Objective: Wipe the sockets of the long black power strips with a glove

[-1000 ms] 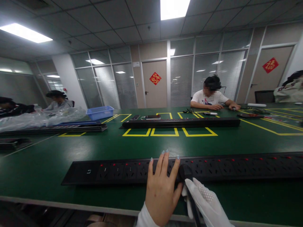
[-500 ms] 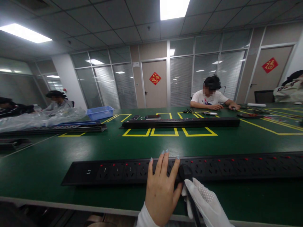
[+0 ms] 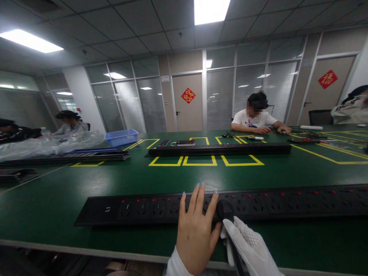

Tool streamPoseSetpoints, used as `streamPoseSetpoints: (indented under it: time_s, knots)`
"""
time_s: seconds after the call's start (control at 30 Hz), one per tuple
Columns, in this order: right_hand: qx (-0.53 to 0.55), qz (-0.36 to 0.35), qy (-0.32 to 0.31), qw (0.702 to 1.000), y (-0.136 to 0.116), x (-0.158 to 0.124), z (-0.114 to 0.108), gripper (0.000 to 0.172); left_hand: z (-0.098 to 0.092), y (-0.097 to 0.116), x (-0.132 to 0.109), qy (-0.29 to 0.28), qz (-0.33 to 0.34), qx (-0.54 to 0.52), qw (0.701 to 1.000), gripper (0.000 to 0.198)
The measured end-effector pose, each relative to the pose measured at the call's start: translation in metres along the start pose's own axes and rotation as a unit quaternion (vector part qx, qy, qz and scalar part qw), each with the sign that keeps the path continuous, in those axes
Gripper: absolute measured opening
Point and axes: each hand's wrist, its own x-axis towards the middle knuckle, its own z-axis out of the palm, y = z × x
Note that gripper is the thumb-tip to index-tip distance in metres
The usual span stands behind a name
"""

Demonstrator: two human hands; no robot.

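Note:
A long black power strip [image 3: 138, 214] with a row of sockets and small red switches or lights lies across the front of the green table. My bare left hand [image 3: 195, 230] rests flat on it, fingers spread and pointing away from me. Just to its right, my right hand [image 3: 247, 241] wears a white glove and is closed round a black power plug [image 3: 225, 209] and its thick cord. The plug's head sits at one of the sockets. Its pins are hidden, so I cannot tell how deep they are.
A second black power strip [image 3: 224, 149] lies farther back, beside a phone [image 3: 185, 142]. At left are a blue basket [image 3: 121, 137], plastic wrap [image 3: 57, 143] and more strips [image 3: 94, 156]. Across the table [image 3: 115, 180] sits a person [image 3: 254, 119]; cables [image 3: 307, 134] lie near them.

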Motion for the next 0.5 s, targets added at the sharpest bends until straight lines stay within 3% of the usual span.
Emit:
streamPoseSetpoints:
  time_s: [0.13, 0.33, 0.5]
  knots:
    - [0.006, -0.003, -0.004, 1.0, -0.0015, -0.0004, 0.0008, 0.058, 0.0006, -0.0005, -0.0005, 0.0, 0.0, 0.002, 1.0, 0.06]
    - [0.013, 0.017, -0.06, 0.998, 0.0015, 0.0007, 0.0016, 0.065, 0.0006, -0.0009, 0.0003, 0.003, 0.005, 0.014, 1.0, 0.059]
    - [0.016, -0.006, -0.071, 0.997, -0.0008, -0.0009, 0.0019, 0.059, 0.0002, -0.0004, 0.0007, 0.002, 0.005, 0.013, 1.0, 0.059]
